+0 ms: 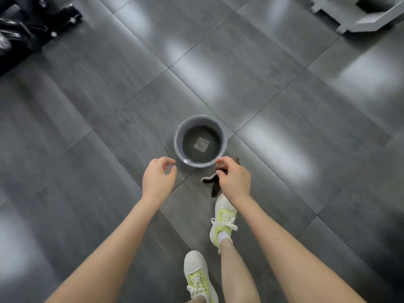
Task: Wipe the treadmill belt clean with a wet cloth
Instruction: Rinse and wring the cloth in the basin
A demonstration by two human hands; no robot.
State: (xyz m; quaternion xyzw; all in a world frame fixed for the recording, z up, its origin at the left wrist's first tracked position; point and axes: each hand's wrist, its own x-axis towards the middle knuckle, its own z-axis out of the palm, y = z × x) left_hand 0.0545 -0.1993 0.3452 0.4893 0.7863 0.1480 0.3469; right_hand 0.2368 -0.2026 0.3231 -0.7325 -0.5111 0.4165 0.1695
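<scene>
**Cloth held beside the water bucket**

The dark cloth [209, 179] hangs from the right hand [235, 180], which pinches it just beside the bucket [177, 141], at the near rim. It looks ready for a dip, so it will be wet for wiping. The left hand [158, 177] is at the near rim too, on the other side, with loose fingers that hold nothing. Maybe it will help squeeze the cloth. The bucket has water [192, 133] in it and sits on the grey tile floor [87, 106]. A white and yellow shoe [223, 221] is behind the cloth. A black machine [26, 29] stands far from the bucket. I cannot tell if it is the treadmill.
</scene>
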